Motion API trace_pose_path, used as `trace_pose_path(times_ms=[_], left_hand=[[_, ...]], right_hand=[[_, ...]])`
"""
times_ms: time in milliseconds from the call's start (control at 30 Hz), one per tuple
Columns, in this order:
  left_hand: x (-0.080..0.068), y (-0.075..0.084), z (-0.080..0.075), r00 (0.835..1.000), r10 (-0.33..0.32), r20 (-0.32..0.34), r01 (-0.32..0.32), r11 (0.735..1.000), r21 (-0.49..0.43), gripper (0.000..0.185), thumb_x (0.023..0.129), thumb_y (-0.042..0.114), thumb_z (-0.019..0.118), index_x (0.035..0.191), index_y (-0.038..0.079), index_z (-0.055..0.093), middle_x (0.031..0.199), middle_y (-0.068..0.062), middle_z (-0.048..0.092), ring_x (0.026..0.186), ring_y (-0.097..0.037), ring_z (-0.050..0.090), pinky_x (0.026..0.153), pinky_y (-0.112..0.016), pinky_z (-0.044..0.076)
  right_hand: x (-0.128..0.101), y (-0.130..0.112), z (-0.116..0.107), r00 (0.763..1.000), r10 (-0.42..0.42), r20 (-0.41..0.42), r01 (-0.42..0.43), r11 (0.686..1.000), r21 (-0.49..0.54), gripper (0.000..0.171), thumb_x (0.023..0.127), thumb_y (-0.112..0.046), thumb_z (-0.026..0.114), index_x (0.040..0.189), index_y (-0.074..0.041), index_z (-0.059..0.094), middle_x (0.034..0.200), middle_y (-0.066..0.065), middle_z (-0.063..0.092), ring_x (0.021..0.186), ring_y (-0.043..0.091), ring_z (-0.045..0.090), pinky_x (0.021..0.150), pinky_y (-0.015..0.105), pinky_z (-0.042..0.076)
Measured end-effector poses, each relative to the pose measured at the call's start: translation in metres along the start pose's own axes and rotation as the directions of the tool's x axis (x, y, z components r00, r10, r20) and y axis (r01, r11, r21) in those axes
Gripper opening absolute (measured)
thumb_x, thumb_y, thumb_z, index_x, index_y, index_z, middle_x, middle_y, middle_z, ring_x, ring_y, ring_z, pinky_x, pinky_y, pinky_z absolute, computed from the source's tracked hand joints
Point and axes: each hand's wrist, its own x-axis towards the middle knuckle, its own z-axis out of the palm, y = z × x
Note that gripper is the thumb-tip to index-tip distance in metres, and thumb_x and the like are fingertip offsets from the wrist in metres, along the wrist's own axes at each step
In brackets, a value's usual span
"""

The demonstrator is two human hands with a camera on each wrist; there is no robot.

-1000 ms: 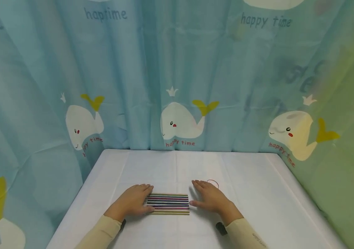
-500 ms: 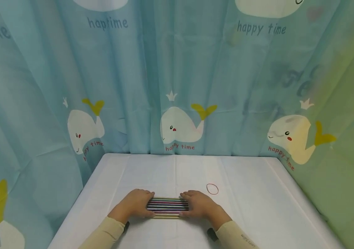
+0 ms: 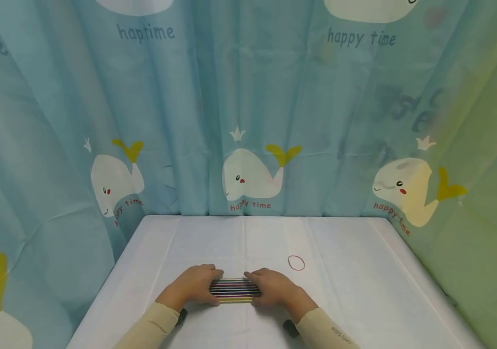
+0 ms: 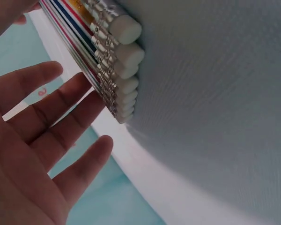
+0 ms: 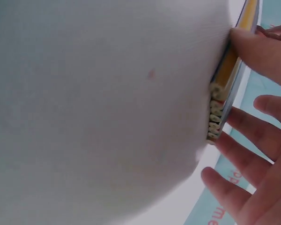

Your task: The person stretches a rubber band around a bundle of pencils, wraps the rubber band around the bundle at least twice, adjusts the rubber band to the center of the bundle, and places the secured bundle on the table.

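Several pencils (image 3: pixel 235 291) lie side by side in a flat row on the white table. My left hand (image 3: pixel 192 285) holds their left end, thumb on the near side and fingers on the far side. My right hand (image 3: pixel 277 289) grips the other end the same way. White erasers (image 4: pixel 126 55) in metal ferrules stick out at the left end in the left wrist view. In the right wrist view, the blunt, unsharpened pencil ends (image 5: pixel 215 115) show beside the fingers. A thin red rubber band (image 3: pixel 288 262) rests on the table beyond the right hand.
A white cloth covers the table (image 3: pixel 353 271). Blue-green curtains (image 3: pixel 196 97) printed with whales hang behind it and along both sides. Dark straps with a small black device (image 3: pixel 291 329) show under the right wrist.
My right hand has moved left from beside the pencils and taken hold of their right end. The row looks narrower from front to back. The rubber band, partly covered before, is in full view.
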Motion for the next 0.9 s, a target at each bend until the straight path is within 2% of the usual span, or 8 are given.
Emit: trace_pose_path(times_ms=[133, 333, 433, 567, 733, 900], left_hand=[[0.004, -0.001, 0.003, 1.000, -0.016, 0.018, 0.016, 1.000, -0.006, 0.069, 0.064, 0.055, 0.084, 0.116, 0.013, 0.068, 0.091, 0.009, 0.056, 0.079, -0.008, 0.053, 0.076, -0.034, 0.049], [0.007, -0.001, 0.003, 0.999, -0.018, 0.051, 0.022, 0.997, -0.076, 0.051, 0.064, 0.048, 0.086, 0.102, 0.018, 0.071, 0.083, 0.014, 0.050, 0.071, -0.004, 0.048, 0.072, -0.032, 0.048], [0.007, 0.002, 0.002, 0.998, -0.023, 0.061, 0.029, 0.995, -0.099, 0.045, 0.065, 0.045, 0.086, 0.097, 0.019, 0.070, 0.084, 0.014, 0.050, 0.071, -0.004, 0.048, 0.072, -0.032, 0.048], [0.006, 0.006, 0.000, 0.999, -0.004, 0.054, 0.010, 0.992, -0.124, 0.039, 0.066, 0.039, 0.087, 0.092, 0.018, 0.067, 0.082, 0.012, 0.051, 0.070, -0.005, 0.048, 0.070, -0.032, 0.047], [0.006, 0.005, 0.001, 0.998, 0.039, 0.041, -0.033, 0.987, -0.155, 0.034, 0.066, 0.030, 0.086, 0.090, 0.017, 0.066, 0.077, 0.013, 0.054, 0.067, -0.005, 0.047, 0.066, -0.030, 0.046], [0.006, 0.003, 0.003, 0.998, 0.042, 0.041, -0.034, 0.986, -0.164, 0.033, 0.066, 0.029, 0.087, 0.090, 0.016, 0.067, 0.076, 0.012, 0.054, 0.066, -0.005, 0.047, 0.065, -0.030, 0.046]], right_hand=[[0.005, -0.003, -0.002, 0.999, 0.043, 0.028, -0.043, 0.999, 0.027, 0.077, 0.073, -0.034, 0.081, 0.142, -0.019, 0.050, 0.121, -0.004, 0.062, 0.112, 0.014, 0.057, 0.095, 0.033, 0.045], [0.013, -0.006, -0.006, 0.989, 0.111, 0.093, -0.119, 0.989, 0.085, 0.081, 0.070, -0.029, 0.084, 0.143, -0.021, 0.050, 0.115, -0.005, 0.062, 0.108, 0.013, 0.057, 0.095, 0.034, 0.045], [0.015, -0.007, -0.008, 0.988, 0.105, 0.109, -0.115, 0.989, 0.096, 0.073, 0.069, -0.025, 0.085, 0.136, -0.020, 0.057, 0.100, -0.009, 0.060, 0.092, 0.009, 0.057, 0.087, 0.031, 0.047], [0.016, -0.009, -0.010, 0.987, 0.092, 0.130, -0.107, 0.987, 0.119, 0.056, 0.067, -0.018, 0.085, 0.120, -0.019, 0.067, 0.083, -0.012, 0.052, 0.073, 0.006, 0.050, 0.075, 0.026, 0.047], [0.016, -0.010, -0.009, 0.986, 0.090, 0.138, -0.107, 0.987, 0.123, 0.049, 0.064, -0.016, 0.087, 0.109, -0.020, 0.069, 0.079, -0.013, 0.050, 0.072, 0.006, 0.048, 0.075, 0.025, 0.045], [0.017, -0.012, -0.008, 0.991, 0.069, 0.112, -0.080, 0.992, 0.101, 0.041, 0.062, -0.015, 0.086, 0.098, -0.020, 0.070, 0.078, -0.013, 0.050, 0.071, 0.005, 0.048, 0.073, 0.024, 0.045]])
